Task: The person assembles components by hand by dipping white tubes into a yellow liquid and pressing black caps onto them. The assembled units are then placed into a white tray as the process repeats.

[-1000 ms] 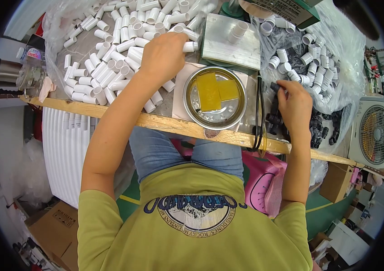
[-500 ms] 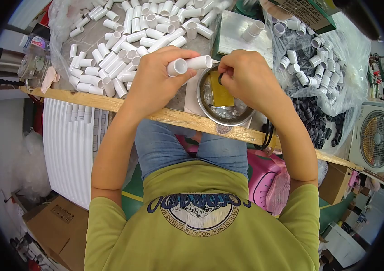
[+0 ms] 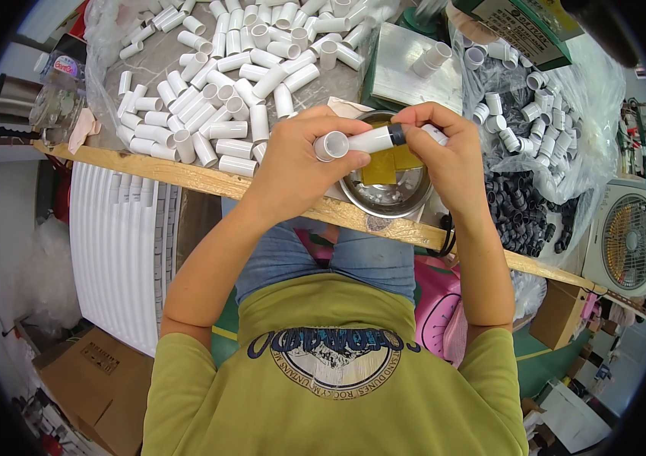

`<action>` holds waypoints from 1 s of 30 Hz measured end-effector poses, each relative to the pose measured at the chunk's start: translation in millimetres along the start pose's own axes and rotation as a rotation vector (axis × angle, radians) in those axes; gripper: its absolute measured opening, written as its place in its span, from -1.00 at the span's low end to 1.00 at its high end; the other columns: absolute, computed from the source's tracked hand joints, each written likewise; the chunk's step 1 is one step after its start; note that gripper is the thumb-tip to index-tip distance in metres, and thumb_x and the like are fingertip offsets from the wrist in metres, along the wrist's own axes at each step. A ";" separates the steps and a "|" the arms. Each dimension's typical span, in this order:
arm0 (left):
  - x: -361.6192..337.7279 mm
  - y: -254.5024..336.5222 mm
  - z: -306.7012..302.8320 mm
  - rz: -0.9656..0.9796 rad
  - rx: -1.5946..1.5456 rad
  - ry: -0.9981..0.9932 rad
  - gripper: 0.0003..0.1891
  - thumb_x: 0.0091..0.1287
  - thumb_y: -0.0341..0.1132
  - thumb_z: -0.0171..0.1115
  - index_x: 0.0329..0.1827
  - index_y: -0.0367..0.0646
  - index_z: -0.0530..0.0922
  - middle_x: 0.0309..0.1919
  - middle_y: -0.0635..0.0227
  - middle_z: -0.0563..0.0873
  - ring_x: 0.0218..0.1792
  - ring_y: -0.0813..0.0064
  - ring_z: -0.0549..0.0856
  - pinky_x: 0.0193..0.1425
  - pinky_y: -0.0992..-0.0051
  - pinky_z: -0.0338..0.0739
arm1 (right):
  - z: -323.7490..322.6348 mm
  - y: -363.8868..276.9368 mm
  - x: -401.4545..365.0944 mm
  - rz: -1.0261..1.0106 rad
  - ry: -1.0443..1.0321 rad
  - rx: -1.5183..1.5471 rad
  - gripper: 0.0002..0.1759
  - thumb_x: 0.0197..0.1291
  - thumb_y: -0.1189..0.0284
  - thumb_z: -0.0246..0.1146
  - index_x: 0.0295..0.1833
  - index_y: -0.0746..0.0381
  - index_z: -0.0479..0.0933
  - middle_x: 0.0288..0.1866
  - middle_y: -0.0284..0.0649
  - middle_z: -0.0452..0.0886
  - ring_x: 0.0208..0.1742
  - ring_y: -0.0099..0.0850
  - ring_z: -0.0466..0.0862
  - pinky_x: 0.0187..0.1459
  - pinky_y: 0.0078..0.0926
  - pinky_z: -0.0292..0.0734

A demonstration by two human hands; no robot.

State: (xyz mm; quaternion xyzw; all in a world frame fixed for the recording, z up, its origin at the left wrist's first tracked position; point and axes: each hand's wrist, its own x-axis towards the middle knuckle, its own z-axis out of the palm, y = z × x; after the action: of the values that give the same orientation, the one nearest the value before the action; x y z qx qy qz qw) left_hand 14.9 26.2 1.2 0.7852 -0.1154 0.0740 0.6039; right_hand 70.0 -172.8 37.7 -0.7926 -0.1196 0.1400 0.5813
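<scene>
Tubes (image 3: 369,140), two and white, gripped in the left hand (image 3: 285,167); the right hand (image 3: 452,156) pinches a black fitting (image 3: 397,134) at one tube's right end. How fully it is seated cannot be told; the other tube's visible end is open. Beneath: metal bowl (image 3: 372,210). Many loose white tubes (image 3: 233,148) lie left on the counter (image 3: 148,169), loose dark fittings (image 3: 517,216) right; none of these appear joined.

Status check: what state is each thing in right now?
Left hand, gripping two white tubes.
Right hand, fingers on black ring.
Black ring, at one held tube's end.
Metal bowl, upright, yellow pieces inside.
Fan, upright; running unclear.
</scene>
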 end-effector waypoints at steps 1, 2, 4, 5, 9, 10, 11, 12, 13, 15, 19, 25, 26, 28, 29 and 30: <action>0.5 3.9 3.3 -0.145 -0.143 -0.023 -0.70 0.16 -0.48 0.40 -0.02 -0.31 0.67 -0.30 0.35 0.69 -0.32 0.58 0.63 -0.26 0.54 0.53 | -2.5 1.1 -2.2 0.033 -0.016 0.040 -0.82 0.21 0.49 0.22 -0.13 0.35 0.62 -0.31 -0.39 0.60 -0.28 -0.66 0.50 -0.20 -0.68 0.43; 0.9 9.6 6.2 -0.290 -0.285 -0.044 -0.71 0.18 -0.47 0.40 -0.02 -0.32 0.67 -0.31 0.36 0.69 -0.35 0.61 0.63 -0.30 0.57 0.53 | -2.3 2.6 -4.5 -0.032 0.042 0.121 -0.79 0.23 0.48 0.20 -0.07 0.35 0.58 -0.27 -0.38 0.58 -0.25 -0.67 0.48 -0.17 -0.69 0.41; 1.4 16.0 15.6 -0.457 -0.489 -0.098 -0.73 0.21 -0.45 0.39 -0.03 -0.34 0.66 -0.33 0.37 0.69 -0.39 0.66 0.62 -0.36 0.62 0.53 | -0.9 8.7 -9.7 -0.161 0.161 0.279 -0.73 0.27 0.46 0.17 0.04 0.35 0.51 -0.18 -0.38 0.54 -0.18 -0.68 0.46 -0.10 -0.72 0.38; 2.2 18.1 22.2 -0.480 -0.551 -0.131 -0.73 0.23 -0.44 0.38 -0.03 -0.35 0.66 -0.34 0.37 0.69 -0.41 0.67 0.61 -0.39 0.64 0.52 | -4.2 13.4 -11.7 -0.149 0.200 0.284 -0.64 0.27 0.43 0.14 0.14 0.34 0.41 -0.05 -0.28 0.44 -0.03 -0.54 0.39 0.06 -0.60 0.32; 5.2 27.5 48.3 -0.553 -0.786 -0.194 -0.74 0.27 -0.40 0.37 -0.04 -0.35 0.65 -0.36 0.37 0.69 -0.41 0.66 0.62 -0.36 0.63 0.53 | -6.3 16.8 -18.2 -0.715 0.319 -0.406 -0.50 0.06 0.38 0.25 0.15 0.30 0.43 0.00 -0.03 0.33 0.10 -0.15 0.27 0.15 -0.27 0.24; 6.2 27.8 50.9 -0.572 -0.843 -0.194 -0.75 0.28 -0.39 0.36 -0.04 -0.34 0.64 -0.36 0.37 0.69 -0.41 0.66 0.62 -0.35 0.63 0.53 | -8.9 16.2 -20.1 -0.729 0.333 -0.417 -0.49 0.04 0.38 0.26 0.14 0.30 0.44 -0.01 -0.03 0.33 0.08 -0.15 0.28 0.15 -0.28 0.24; 7.2 26.8 51.5 -0.579 -0.890 -0.200 -0.74 0.29 -0.37 0.36 -0.03 -0.33 0.64 -0.34 0.37 0.69 -0.40 0.65 0.62 -0.33 0.62 0.53 | -11.1 14.4 -23.2 -0.742 0.348 -0.427 -0.49 0.02 0.39 0.27 0.14 0.30 0.45 -0.02 -0.03 0.34 0.07 -0.16 0.29 0.14 -0.28 0.25; 9.3 27.7 50.3 -0.597 -0.946 -0.211 -0.74 0.29 -0.37 0.36 -0.02 -0.33 0.64 -0.33 0.37 0.69 -0.40 0.64 0.63 -0.33 0.63 0.53 | -13.7 12.5 -26.8 -0.753 0.362 -0.437 -0.48 0.00 0.39 0.28 0.13 0.30 0.46 -0.02 -0.03 0.34 0.06 -0.17 0.30 0.14 -0.29 0.25; 13.0 29.1 47.7 -0.612 -1.002 -0.222 -0.73 0.29 -0.37 0.36 -0.02 -0.32 0.64 -0.33 0.37 0.69 -0.40 0.64 0.63 -0.34 0.63 0.53 | -18.1 10.7 -29.1 -0.779 0.308 -0.454 -0.46 -0.04 0.43 0.30 0.14 0.28 0.47 0.04 -0.01 0.36 0.09 -0.13 0.33 0.18 -0.27 0.26; 18.9 27.7 45.3 -0.601 -0.971 -0.225 -0.72 0.29 -0.36 0.36 -0.01 -0.32 0.64 -0.32 0.37 0.70 -0.39 0.64 0.63 -0.33 0.63 0.53 | -20.9 10.2 -33.2 -0.801 0.155 -0.513 -0.42 -0.06 0.44 0.30 0.17 0.28 0.46 0.10 0.01 0.36 0.14 -0.09 0.34 0.21 -0.23 0.25; 36.9 35.0 39.5 -0.493 -0.544 -0.222 -0.68 0.29 -0.34 0.36 0.04 -0.34 0.63 -0.30 0.33 0.71 -0.34 0.66 0.66 -0.29 0.64 0.55 | -41.7 20.5 -18.6 -0.705 -0.013 -0.626 -0.42 0.03 0.45 0.32 0.24 0.27 0.44 0.13 0.01 0.48 0.11 -0.01 0.49 0.17 -0.16 0.37; 92.8 10.8 41.4 0.016 0.126 0.023 -0.62 0.27 -0.33 0.33 0.09 -0.38 0.60 -0.22 0.33 0.74 -0.20 0.55 0.70 -0.08 0.56 0.57 | -52.3 39.2 34.5 -0.564 0.269 -0.701 -0.64 0.25 0.39 0.24 0.11 0.32 0.45 -0.06 0.06 0.61 -0.03 0.04 0.57 -0.02 -0.10 0.46; 108.9 0.3 41.9 0.053 0.256 0.072 -0.62 0.26 -0.33 0.32 0.09 -0.38 0.60 -0.21 0.33 0.75 -0.18 0.53 0.70 -0.05 0.56 0.57 | -49.1 38.8 48.4 -0.530 0.256 -0.674 -0.65 0.26 0.38 0.23 0.08 0.33 0.45 -0.08 0.08 0.61 -0.04 0.05 0.58 -0.03 -0.09 0.46; 126.0 -10.6 39.6 0.093 0.397 0.105 -0.62 0.26 -0.34 0.29 0.09 -0.37 0.61 -0.18 0.30 0.75 -0.15 0.50 0.71 -0.04 0.54 0.56 | -43.4 38.0 65.2 -0.509 0.240 -0.669 -0.66 0.28 0.36 0.23 0.05 0.36 0.44 -0.12 0.09 0.62 -0.06 0.08 0.58 -0.03 -0.09 0.45; 130.9 -13.5 37.7 0.093 0.409 0.089 -0.63 0.25 -0.35 0.28 0.08 -0.36 0.61 -0.17 0.26 0.75 -0.14 0.49 0.71 -0.05 0.54 0.55 | -40.9 38.5 70.9 -0.521 0.239 -0.690 -0.65 0.27 0.35 0.23 0.04 0.38 0.44 -0.15 0.09 0.63 -0.08 0.08 0.58 -0.03 -0.08 0.45; 133.4 -16.5 36.1 0.092 0.420 0.072 -0.64 0.25 -0.35 0.27 0.08 -0.35 0.62 -0.16 0.23 0.75 -0.12 0.47 0.71 -0.06 0.53 0.55 | -39.0 38.1 74.2 -0.532 0.235 -0.710 -0.64 0.27 0.34 0.23 0.03 0.39 0.43 -0.17 0.09 0.63 -0.10 0.09 0.59 -0.03 -0.08 0.45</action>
State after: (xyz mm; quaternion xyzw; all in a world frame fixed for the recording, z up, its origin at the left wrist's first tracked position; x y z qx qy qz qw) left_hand 146.9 -16.9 10.7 0.8844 -0.1115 0.1520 0.4270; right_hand 154.2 -192.5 6.3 -0.8949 -0.2928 -0.1548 0.2991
